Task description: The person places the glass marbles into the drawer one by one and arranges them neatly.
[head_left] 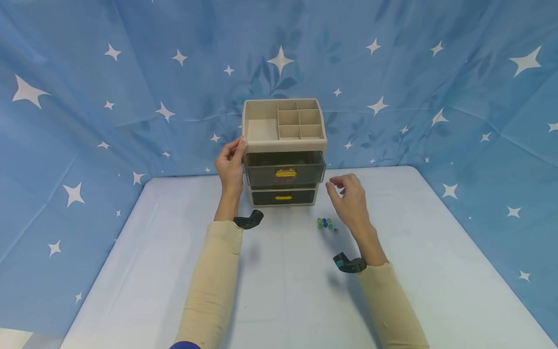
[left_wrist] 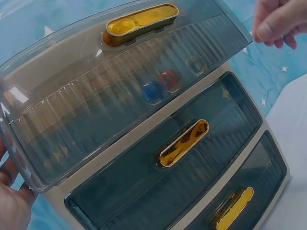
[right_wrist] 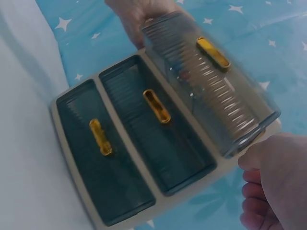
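Note:
A beige desktop drawer organizer (head_left: 283,145) stands at the back of the table, its top drawer (head_left: 285,174) pulled out. Through that drawer's clear wall show a blue marble (left_wrist: 153,91), a red marble (left_wrist: 169,79) and a clear round one (left_wrist: 196,64). The left hand (head_left: 231,165) holds the organizer's upper left edge with thumb and fingertips. Just off the right side of the drawer, the right hand (head_left: 350,198) hovers with loosely bent fingers and a gap between thumb and forefinger; nothing shows in it. Several green and blue marbles (head_left: 325,223) lie on the table below it.
Two lower drawers, the middle (left_wrist: 168,158) and the bottom one (left_wrist: 259,191), are closed. The organizer's top has open compartments (head_left: 301,118). A blue star-patterned cloth (head_left: 174,87) hangs behind the white table (head_left: 283,291). A dark grey marble (head_left: 335,230) lies beside the others.

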The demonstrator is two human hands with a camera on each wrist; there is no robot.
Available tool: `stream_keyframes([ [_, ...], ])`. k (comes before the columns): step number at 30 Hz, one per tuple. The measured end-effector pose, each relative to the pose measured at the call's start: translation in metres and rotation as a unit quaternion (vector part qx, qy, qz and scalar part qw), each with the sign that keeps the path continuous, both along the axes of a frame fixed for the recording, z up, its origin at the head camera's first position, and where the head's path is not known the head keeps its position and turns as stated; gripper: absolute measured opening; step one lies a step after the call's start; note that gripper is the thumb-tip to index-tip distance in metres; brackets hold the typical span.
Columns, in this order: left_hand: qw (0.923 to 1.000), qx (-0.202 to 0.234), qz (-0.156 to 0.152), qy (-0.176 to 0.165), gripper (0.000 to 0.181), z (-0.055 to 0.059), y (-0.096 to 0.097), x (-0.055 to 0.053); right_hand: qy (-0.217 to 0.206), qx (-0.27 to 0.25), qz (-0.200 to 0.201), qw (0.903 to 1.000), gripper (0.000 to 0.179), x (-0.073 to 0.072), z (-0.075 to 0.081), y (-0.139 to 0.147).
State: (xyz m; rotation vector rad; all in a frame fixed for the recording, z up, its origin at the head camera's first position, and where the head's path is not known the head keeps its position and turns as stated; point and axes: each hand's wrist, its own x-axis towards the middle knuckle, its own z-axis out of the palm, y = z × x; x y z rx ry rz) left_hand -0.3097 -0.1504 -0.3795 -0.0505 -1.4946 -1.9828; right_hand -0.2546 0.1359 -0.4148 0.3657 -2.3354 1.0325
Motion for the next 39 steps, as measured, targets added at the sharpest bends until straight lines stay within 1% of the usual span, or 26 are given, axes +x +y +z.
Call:
stream_keyframes([
  [5,1.0,-0.006,0.006,0.001,0.032,0.0,0.0,0.0,-0.031,0.012,0.001,0.9994,0.02,-0.001,-0.008,0.002],
  [14,1.0,-0.004,0.006,-0.002,0.028,0.0,0.0,0.001,-0.085,0.039,0.011,0.9955,0.023,-0.004,-0.018,0.005],
  [20,1.0,-0.002,0.008,0.001,0.028,0.0,0.0,0.0,-0.131,0.063,0.017,0.9892,0.027,-0.004,-0.022,0.007],
  [26,0.9999,-0.006,0.008,0.006,0.031,-0.001,0.0,0.0,-0.165,0.076,0.031,0.9829,0.029,-0.007,-0.029,0.01],
  [33,1.0,-0.005,0.007,0.0,0.026,0.0,0.001,0.002,-0.187,0.092,0.036,0.9773,0.028,-0.011,-0.037,0.011],
  [39,1.0,0.002,0.005,0.007,0.028,0.001,0.002,0.002,-0.211,0.105,0.049,0.9707,0.025,-0.014,-0.044,0.014],
])
